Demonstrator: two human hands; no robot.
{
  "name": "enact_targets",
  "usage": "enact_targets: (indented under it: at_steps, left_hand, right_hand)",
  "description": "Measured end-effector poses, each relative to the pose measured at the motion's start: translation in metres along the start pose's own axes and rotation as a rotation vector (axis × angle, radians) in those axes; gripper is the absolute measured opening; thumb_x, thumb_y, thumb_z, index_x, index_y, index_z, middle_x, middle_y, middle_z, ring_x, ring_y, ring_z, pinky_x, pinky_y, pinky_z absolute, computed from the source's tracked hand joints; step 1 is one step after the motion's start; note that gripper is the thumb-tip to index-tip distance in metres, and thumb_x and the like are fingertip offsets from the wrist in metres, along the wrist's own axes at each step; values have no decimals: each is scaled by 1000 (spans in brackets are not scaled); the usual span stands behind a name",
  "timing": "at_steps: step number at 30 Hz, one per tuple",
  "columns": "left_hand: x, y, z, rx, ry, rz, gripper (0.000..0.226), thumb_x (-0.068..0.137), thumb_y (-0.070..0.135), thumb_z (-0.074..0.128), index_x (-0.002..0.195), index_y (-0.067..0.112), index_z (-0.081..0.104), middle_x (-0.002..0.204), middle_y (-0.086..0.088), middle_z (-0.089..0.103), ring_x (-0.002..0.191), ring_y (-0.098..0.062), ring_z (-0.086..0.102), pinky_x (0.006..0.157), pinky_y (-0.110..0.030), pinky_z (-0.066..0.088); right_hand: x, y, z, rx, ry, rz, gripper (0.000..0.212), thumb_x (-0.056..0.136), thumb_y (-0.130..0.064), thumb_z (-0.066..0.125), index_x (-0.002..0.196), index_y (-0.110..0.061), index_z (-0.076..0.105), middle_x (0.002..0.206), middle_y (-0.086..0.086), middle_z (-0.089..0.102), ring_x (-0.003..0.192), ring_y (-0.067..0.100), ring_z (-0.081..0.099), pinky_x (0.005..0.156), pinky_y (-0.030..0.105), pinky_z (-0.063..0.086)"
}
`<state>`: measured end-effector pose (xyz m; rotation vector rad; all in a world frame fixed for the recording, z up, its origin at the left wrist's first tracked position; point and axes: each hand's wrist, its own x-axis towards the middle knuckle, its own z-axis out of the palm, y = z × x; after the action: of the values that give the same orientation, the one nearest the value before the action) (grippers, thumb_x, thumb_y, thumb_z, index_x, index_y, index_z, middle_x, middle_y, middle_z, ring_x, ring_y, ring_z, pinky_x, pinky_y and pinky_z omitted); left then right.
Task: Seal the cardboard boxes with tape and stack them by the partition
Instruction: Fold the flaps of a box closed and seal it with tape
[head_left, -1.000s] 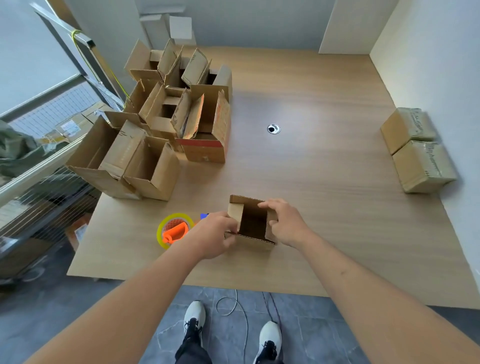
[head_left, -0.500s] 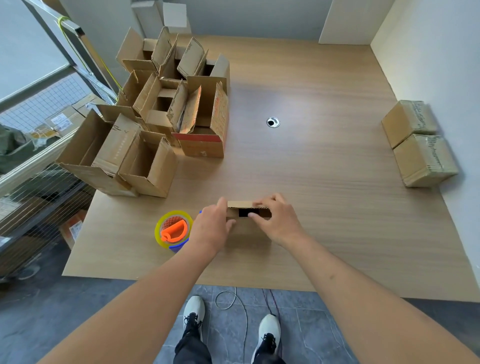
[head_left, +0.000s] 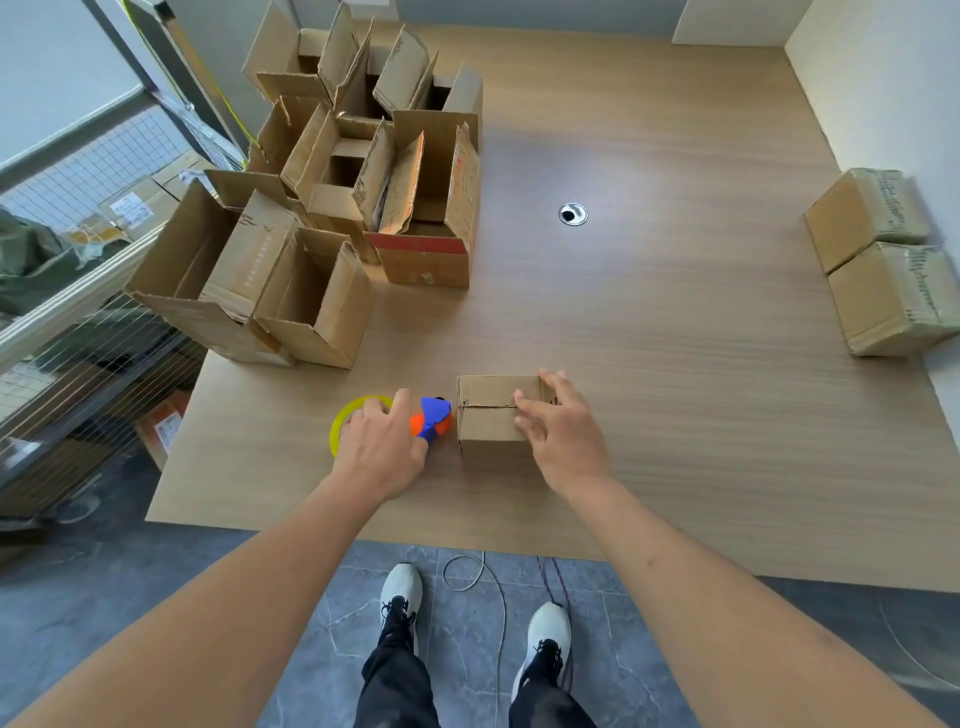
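A small cardboard box (head_left: 488, 415) stands near the table's front edge with its top flaps folded shut and no tape visible on the seam. My right hand (head_left: 563, 434) rests on the box's top right, its fingers fairly straight and pressing the flaps down. Just left of the box lies a tape dispenser (head_left: 434, 415), orange and blue, with a yellow tape roll (head_left: 345, 415). My left hand (head_left: 382, 447) lies over the dispenser, fingers curled down around it and hiding most of the roll.
Several open, empty cardboard boxes (head_left: 332, 208) crowd the table's far left. Two closed boxes (head_left: 883, 260) sit side by side at the right edge against the white partition (head_left: 883, 78). A cable grommet (head_left: 573, 213) marks the wooden table (head_left: 675, 364). A wire rack stands left of the table.
The box's flaps went from open to folded shut. My left hand left the box and moved left onto the tape dispenser, while my right hand stayed on the box top.
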<state>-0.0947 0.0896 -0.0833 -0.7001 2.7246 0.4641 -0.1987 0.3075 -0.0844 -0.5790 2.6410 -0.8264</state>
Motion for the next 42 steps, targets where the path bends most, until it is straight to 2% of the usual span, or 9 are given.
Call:
enact_targets:
  at_steps: [4,9,14,19,24,31,35,39,42]
  left_hand:
    - [4,-35,24,95,-106,46,98,84,48,72,161,28,14,139,-16,43,127,-36,47,107,-41,42]
    - [9,-51,39,144,19,94,106,85,46,74,160,46,-1,126,-8,53,120,-31,53,104,-41,35]
    - [2,-62,22,-191,230,69,106,80,39,80,160,49,11,120,-2,54,108,-27,56,98,-47,39]
    - [-9,-71,-6,-274,407,395,92,79,37,76,159,38,30,130,1,51,103,-28,58,88,-41,42]
    - [-9,-59,-31,-189,319,621,87,84,28,72,159,38,30,142,-4,46,122,-31,50,99,-43,42]
    - [-2,-42,-36,44,192,775,89,85,11,75,156,46,34,127,-16,49,121,-38,48,96,-46,44]
    - [0,-41,-37,87,175,771,90,85,11,75,156,48,33,126,-15,48,123,-37,46,98,-47,43]
    - [1,-40,-40,116,146,769,91,86,14,74,156,50,29,125,-14,47,124,-37,47,99,-48,43]
    - [1,-40,-39,133,138,765,96,85,14,75,157,53,25,125,-12,46,123,-37,47,99,-48,43]
  right_hand:
    - [0,-4,12,51,48,-5,32,101,-18,62,131,-24,69,159,-1,40,154,16,20,114,32,36]
    - [-1,-3,16,65,78,-4,31,99,-21,65,129,-29,70,158,-5,42,153,12,23,109,28,39]
    - [-5,-10,22,78,75,-5,31,99,-27,66,129,-32,70,159,-8,41,153,9,23,108,30,41]
    - [-14,-22,31,89,69,-31,32,99,-29,66,130,-32,69,160,-6,40,152,9,25,105,29,41]
    - [-24,-24,35,184,14,-94,36,101,-11,61,134,-24,67,160,-1,38,151,12,24,107,17,31]
    - [-12,-2,14,293,-84,-90,50,89,5,68,135,-13,65,152,-2,50,148,10,34,117,9,19]
    - [-5,0,11,371,-59,-61,47,92,5,63,134,-15,65,143,-4,59,141,9,46,120,30,34]
    - [2,-8,2,232,37,-130,46,93,-13,71,136,-26,65,132,-6,68,123,14,61,104,29,47]
    - [9,-17,-2,195,34,-204,46,92,-10,72,135,-23,66,134,-1,67,126,17,60,106,29,45]
